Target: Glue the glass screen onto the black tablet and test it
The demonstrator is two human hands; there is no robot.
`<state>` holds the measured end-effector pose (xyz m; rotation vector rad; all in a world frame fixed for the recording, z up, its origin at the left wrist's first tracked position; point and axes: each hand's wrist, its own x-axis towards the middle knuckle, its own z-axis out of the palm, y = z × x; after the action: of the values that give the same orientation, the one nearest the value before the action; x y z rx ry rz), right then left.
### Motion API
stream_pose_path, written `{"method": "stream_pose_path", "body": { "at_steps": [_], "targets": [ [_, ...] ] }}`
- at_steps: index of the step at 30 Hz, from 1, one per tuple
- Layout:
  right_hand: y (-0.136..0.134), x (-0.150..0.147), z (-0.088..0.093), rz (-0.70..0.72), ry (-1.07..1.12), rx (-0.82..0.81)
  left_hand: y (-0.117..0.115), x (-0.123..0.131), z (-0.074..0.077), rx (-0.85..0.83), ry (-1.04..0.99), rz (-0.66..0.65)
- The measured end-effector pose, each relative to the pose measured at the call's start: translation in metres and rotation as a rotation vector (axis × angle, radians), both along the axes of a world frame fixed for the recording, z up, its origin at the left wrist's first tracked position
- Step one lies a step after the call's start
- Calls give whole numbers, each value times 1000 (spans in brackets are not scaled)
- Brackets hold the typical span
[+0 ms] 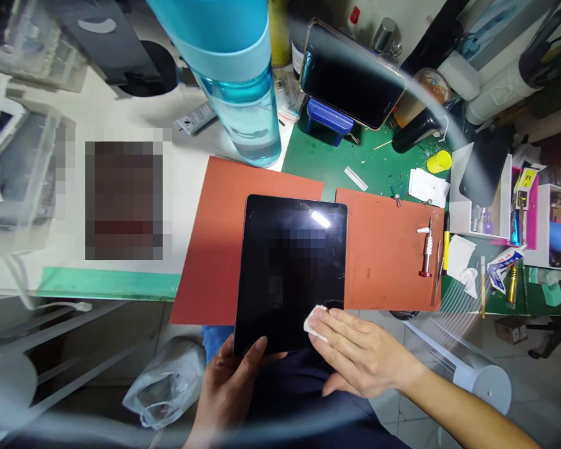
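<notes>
Tablet (285, 268) reaches over the orange mats (386, 249), long axis pointing away from the body; left hand (231, 377) grips its near left corner, right hand (362, 355) holds a white wipe (310, 320) against its near right

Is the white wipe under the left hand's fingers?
No, the right fingers press the white wipe against the tablet.

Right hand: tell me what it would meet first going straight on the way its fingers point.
Beyond the wipe under its fingertips, the right hand would meet the tablet's screen first, seemingly sliding across it toward the left edge, though exact depth is unclear.
</notes>
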<state>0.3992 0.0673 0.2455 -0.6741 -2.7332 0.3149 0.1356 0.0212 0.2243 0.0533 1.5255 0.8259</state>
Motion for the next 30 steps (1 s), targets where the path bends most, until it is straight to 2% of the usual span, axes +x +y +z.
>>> {"method": "stream_pose_path", "body": {
  "at_steps": [2,7,8,11,13,19,21,25,30],
  "targets": [
    [1,7,-2,-31,8,3,1,0,1,5,8,-6],
    [4,9,-11,-355,-58,10,0,0,0,26,5,19],
    [-2,8,-12,-358,-52,12,0,1,0,28,1,32],
    [-28,6,-15,-219,6,18,0,2,2,26,-23,70],
    [-37,6,-17,-183,32,13,0,3,2,24,-33,71],
    [-12,-6,-24,-509,6,-70,1,4,0,45,-10,41],
    [-17,-13,-23,-554,7,-94,1,4,-1,43,-7,51],
    [-43,-26,-19,-559,5,-121,3,3,0,32,-13,47],
    [-23,-41,-15,-765,12,-234,2,0,-1,15,18,-4]
  ]
}}
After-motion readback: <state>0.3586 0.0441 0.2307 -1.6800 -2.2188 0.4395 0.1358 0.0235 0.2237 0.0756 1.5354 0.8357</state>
